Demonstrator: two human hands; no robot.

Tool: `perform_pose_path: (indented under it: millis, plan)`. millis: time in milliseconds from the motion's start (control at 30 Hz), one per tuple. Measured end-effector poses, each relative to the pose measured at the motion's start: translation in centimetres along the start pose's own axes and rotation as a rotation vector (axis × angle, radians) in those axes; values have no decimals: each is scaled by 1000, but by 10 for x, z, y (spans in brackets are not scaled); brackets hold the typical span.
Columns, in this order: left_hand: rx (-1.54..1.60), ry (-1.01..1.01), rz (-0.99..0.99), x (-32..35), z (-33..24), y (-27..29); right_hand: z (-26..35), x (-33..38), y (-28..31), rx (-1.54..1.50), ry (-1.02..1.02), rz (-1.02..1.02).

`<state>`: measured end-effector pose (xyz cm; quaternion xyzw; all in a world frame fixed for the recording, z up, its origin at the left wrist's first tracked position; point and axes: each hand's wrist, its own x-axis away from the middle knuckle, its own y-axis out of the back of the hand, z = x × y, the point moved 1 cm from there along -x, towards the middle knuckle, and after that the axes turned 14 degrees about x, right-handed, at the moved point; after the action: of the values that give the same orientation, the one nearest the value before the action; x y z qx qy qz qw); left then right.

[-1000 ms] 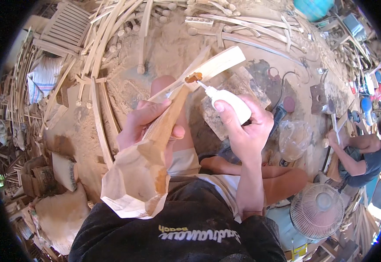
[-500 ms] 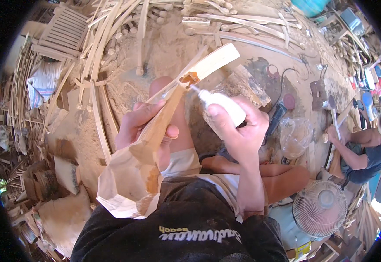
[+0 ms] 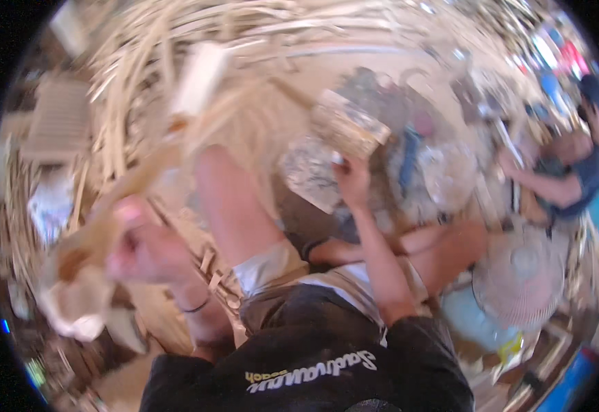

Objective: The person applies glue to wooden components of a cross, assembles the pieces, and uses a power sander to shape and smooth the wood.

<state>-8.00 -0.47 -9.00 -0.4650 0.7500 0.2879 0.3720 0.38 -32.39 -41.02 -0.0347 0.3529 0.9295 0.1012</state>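
Observation:
My left hand (image 3: 148, 250), closed and blurred by motion, grips a long carved wooden ladle-like piece (image 3: 131, 182) out to the left. Its pale faceted bowl end (image 3: 76, 305) hangs beyond my knuckles. At the far end a flat pale section (image 3: 200, 79) meets a small orange-brown patch. My right hand (image 3: 352, 182) is low by a rough wooden block (image 3: 354, 123), its fingers closed. A bit of white squeeze bottle (image 3: 338, 158) shows at the fingertips; the remainder is hidden.
Piles of wooden strips (image 3: 134, 89) lie at the back and left. A person (image 3: 563, 182) sits at the right, holding a long tool. Nearby are a blue power tool (image 3: 409, 158), a clear plastic bag (image 3: 448, 175) and a fan (image 3: 519, 281).
My left hand has swung the wooden piece away to the left. My right hand has drawn back from the brown patch, with the white bottle, down to the wooden block.

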Motion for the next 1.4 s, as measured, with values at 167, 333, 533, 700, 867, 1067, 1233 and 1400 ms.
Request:
perform_pose_path:
  millis: [167, 333, 533, 700, 867, 1067, 1233, 1400]
  plan:
    - [355, 143, -387, -37, -10, -23, -4, -7, 25, 232, 113, -151]
    - [560, 92, -268, -67, -9, -41, -114, -53, 100, 192, -348, -495]
    - [186, 27, -116, -85, 59, -3, -313, -124, 211, 1687, -414, 113]
    - [329, 165, -113, -90, 42, 11, -354, -120, 157, 1624, -367, 162]
    - [460, 171, -3, -89, -4, -35, -347, -120, 168, 1442, -554, 192]
    - [379, 282, 71, -54, -4, -39, -326, -126, 181, 1253, -596, 61]
    - [482, 391, 59, -34, -11, -54, -295, -137, 231, 869, -541, -318]
    - [680, 441, 5, -21, -21, -64, -139, -169, 199, 175, -63, -500]
